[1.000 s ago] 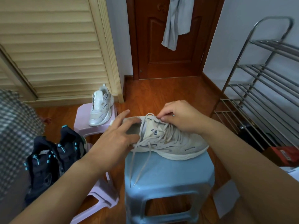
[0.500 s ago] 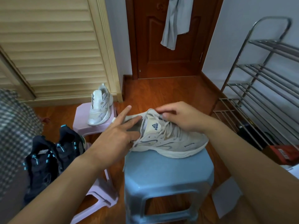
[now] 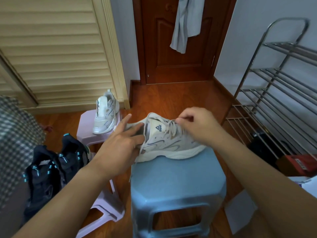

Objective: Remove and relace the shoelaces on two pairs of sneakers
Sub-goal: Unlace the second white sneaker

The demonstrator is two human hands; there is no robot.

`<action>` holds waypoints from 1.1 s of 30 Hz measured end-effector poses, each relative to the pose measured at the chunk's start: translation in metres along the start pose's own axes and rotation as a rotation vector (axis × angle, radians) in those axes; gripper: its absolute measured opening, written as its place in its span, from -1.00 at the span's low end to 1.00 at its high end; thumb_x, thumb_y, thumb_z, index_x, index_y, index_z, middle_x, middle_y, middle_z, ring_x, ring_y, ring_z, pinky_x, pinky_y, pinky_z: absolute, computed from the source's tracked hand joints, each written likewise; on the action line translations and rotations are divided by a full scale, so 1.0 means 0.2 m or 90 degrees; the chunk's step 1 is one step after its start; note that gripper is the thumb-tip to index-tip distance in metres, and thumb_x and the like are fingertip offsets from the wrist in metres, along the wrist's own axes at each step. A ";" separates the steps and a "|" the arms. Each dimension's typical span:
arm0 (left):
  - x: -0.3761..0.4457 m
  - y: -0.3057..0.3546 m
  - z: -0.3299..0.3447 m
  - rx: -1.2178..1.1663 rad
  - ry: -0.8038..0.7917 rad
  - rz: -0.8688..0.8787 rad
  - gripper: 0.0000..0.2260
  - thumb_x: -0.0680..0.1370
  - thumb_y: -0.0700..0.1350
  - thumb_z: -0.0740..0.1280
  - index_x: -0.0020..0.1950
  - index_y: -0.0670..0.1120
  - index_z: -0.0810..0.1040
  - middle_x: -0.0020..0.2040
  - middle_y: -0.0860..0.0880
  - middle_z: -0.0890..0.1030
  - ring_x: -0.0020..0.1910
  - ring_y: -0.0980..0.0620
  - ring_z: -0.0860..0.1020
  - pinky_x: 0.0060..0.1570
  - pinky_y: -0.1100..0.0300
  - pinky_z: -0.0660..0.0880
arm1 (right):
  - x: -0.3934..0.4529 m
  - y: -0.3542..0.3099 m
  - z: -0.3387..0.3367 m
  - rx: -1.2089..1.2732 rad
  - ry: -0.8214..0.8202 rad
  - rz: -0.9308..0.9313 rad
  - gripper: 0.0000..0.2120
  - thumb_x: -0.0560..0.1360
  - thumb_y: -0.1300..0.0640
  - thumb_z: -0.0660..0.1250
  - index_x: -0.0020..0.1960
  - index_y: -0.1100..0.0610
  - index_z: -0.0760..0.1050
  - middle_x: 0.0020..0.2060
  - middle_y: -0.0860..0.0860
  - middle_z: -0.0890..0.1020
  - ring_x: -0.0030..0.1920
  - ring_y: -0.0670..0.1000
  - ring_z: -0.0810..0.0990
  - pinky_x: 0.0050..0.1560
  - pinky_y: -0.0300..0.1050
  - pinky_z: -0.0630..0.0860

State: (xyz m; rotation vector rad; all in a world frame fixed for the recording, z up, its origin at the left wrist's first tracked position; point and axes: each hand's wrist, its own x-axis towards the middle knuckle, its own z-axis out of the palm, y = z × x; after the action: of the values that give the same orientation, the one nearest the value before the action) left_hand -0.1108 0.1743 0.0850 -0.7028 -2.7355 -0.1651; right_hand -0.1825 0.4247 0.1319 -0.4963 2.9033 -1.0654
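Note:
A beige sneaker (image 3: pixel 171 143) lies on its sole on the blue plastic stool (image 3: pixel 178 179), heel towards me and to the left. My left hand (image 3: pixel 123 143) grips the sneaker's heel collar, thumb inside the opening and fingers round the back. My right hand (image 3: pixel 197 124) pinches the beige shoelace (image 3: pixel 173 126) near the top eyelets, beside the tongue. The matching beige sneaker (image 3: pixel 104 115) stands on the pink stool (image 3: pixel 87 134) to the left. A pair of black sneakers with teal accents (image 3: pixel 51 165) rests at lower left.
A metal shoe rack (image 3: pixel 277 93) stands against the right wall, with a red box (image 3: pixel 298 164) at its foot. A brown door with a hanging grey cloth (image 3: pixel 185 21) is ahead. Louvred closet doors (image 3: pixel 51 48) fill the left. Checked fabric (image 3: pixel 15 138) sits at the far left.
My left hand has slid from the side of the sneaker onto its heel collar and tilted the shoe so the tongue label shows. My right hand lifted slightly, still pinching the lace.

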 end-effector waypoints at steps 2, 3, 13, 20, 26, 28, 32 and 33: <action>0.02 0.00 0.02 0.017 0.012 -0.010 -0.87 0.51 -0.14 0.35 -0.02 0.01 0.68 0.06 0.04 0.67 0.44 0.02 0.46 0.58 -0.18 0.05 | -0.09 -0.09 0.09 0.059 -0.024 -0.010 -0.85 0.51 -0.02 0.46 -0.19 -0.05 0.54 -0.28 -0.12 0.58 -0.22 -0.11 0.54 -0.22 -0.16 0.43; 0.03 0.01 0.04 0.032 0.010 -0.016 -0.86 0.52 -0.11 0.31 -0.05 0.01 0.67 0.02 0.04 0.66 0.41 0.01 0.47 0.57 -0.17 0.05 | -0.12 -0.11 0.13 0.047 -0.012 -0.002 -0.84 0.50 -0.06 0.47 -0.17 -0.03 0.54 -0.30 -0.11 0.57 -0.22 -0.09 0.54 -0.20 -0.11 0.47; 0.07 0.07 0.06 0.110 -0.042 -0.067 -0.85 0.41 -0.19 0.47 -0.08 0.03 0.66 0.04 -0.04 0.67 0.28 -0.07 0.55 0.53 -0.20 0.16 | -0.07 -0.10 0.25 0.471 0.009 0.313 -0.80 0.53 0.23 0.38 -0.28 0.18 0.55 -0.42 0.08 0.49 -0.43 -0.02 0.43 -0.42 -0.13 0.47; 0.06 0.06 0.01 0.119 -0.013 -0.135 -0.87 0.39 -0.13 0.50 -0.10 0.02 0.66 0.06 0.00 0.63 0.21 -0.20 0.47 0.34 -0.19 0.45 | -0.09 -0.04 0.20 0.906 -0.177 0.361 -0.94 0.53 0.19 0.38 -0.12 0.10 0.53 -0.31 0.00 0.50 -0.25 -0.07 0.45 -0.10 -0.17 0.43; 0.07 0.15 0.01 0.144 -0.030 -0.149 -0.82 0.38 -0.16 0.52 -0.05 0.00 0.69 0.38 -0.23 0.54 0.40 -0.43 0.38 0.43 -0.24 0.36 | -0.10 -0.08 0.25 0.736 -0.135 0.315 -0.87 0.51 0.19 0.47 0.05 0.16 0.61 -0.31 -0.07 0.57 -0.32 -0.14 0.48 -0.13 -0.20 0.42; 0.07 0.15 0.01 0.154 -0.024 -0.131 -0.84 0.43 -0.14 0.46 -0.01 0.01 0.68 0.41 -0.19 0.52 0.45 -0.38 0.34 0.50 -0.20 0.26 | -0.11 -0.09 0.30 0.711 -0.085 0.304 -0.82 0.50 0.19 0.49 0.05 0.12 0.53 -0.23 -0.05 0.56 -0.25 -0.09 0.50 -0.10 -0.15 0.47; 0.07 0.14 0.05 0.160 -0.036 -0.148 -0.86 0.50 -0.09 0.32 0.00 0.02 0.64 0.32 -0.09 0.56 0.44 -0.29 0.37 0.49 -0.13 0.23 | -0.11 -0.09 0.32 0.687 -0.012 0.275 -0.91 0.57 0.19 0.41 -0.11 0.13 0.56 -0.30 -0.02 0.48 -0.25 -0.07 0.43 -0.10 -0.16 0.48; 0.06 0.13 0.06 0.164 -0.049 -0.153 -0.82 0.52 -0.05 0.24 0.02 0.05 0.62 0.27 -0.03 0.58 0.43 -0.25 0.39 0.48 -0.10 0.22 | -0.11 -0.09 0.33 0.678 -0.014 0.267 -0.87 0.59 0.16 0.39 -0.12 0.17 0.61 -0.31 0.00 0.46 -0.23 -0.04 0.41 -0.06 -0.13 0.51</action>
State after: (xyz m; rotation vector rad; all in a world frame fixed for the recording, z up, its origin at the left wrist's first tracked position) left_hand -0.1117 0.2052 0.0785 -0.3166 -2.8363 0.1630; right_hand -0.1482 0.3777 0.0898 0.1405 1.8247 -2.1429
